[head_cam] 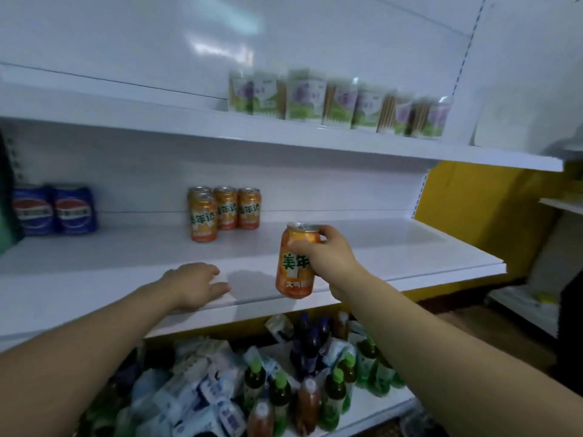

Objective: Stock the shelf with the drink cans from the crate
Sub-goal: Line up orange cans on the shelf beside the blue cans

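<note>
1. A white middle shelf (394, 247) is seen between an upper shelf carrying blurred cartons (334, 102) and a lower level crowded with bottles (277, 383).
2. Orange cans (225, 209) are grouped at the back, blue cans (53, 209) well apart at the left.
3. An orange can (295, 266) is gripped by the right hand (328, 257), tilted above the shelf's front edge.
4. The left hand (195, 283) is laid open and flat on the shelf, holding nothing.

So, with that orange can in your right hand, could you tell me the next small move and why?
Probably carry the orange can in the right hand back and left, setting it upright beside the orange cans already grouped on the middle shelf; bare space lies right of them.
</note>
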`<state>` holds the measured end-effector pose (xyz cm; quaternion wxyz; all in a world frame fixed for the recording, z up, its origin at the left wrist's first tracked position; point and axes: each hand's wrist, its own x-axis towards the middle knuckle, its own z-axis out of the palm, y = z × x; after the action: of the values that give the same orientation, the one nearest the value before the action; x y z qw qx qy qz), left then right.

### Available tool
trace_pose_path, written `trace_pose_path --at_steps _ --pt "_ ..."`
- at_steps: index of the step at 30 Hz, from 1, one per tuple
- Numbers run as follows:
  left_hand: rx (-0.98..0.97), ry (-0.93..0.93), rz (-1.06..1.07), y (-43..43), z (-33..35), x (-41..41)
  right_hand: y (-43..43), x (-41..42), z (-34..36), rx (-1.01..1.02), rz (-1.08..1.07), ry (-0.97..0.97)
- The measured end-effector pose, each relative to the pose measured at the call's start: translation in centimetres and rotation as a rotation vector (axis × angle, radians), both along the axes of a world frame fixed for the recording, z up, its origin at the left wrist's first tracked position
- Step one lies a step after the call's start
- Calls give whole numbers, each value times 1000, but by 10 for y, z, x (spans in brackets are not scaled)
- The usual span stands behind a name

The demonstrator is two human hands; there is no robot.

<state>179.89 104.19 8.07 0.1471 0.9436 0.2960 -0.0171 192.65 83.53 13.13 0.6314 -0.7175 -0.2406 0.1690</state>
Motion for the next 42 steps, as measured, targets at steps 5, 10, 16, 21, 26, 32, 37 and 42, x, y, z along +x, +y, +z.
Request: trace_pose_path --at_steps 5,10,16,21,26,32,37,42 --pt "90 126 176 36 -24 -11 50 7 -25 -24 37 -35" --pt "105 85 201 42 -36 -3 97 22 -42 3 94 -131" --pt "92 71 207 46 -38 -2 163 43 -61 17 153 -286" --pt "86 60 206 45 -37 -3 209 64 -70 -26 117 -304" --pt "85 48 204 45 -36 -3 231 75 -74 15 113 -311" --pt "80 30 200 45 -38 -4 247 81 -78 110 104 -294" --pt "78 26 201 45 -39 -4 252 82 -79 120 71 -329" --pt "67 44 190 44 -37 -5 252 98 -78 9 113 -388"
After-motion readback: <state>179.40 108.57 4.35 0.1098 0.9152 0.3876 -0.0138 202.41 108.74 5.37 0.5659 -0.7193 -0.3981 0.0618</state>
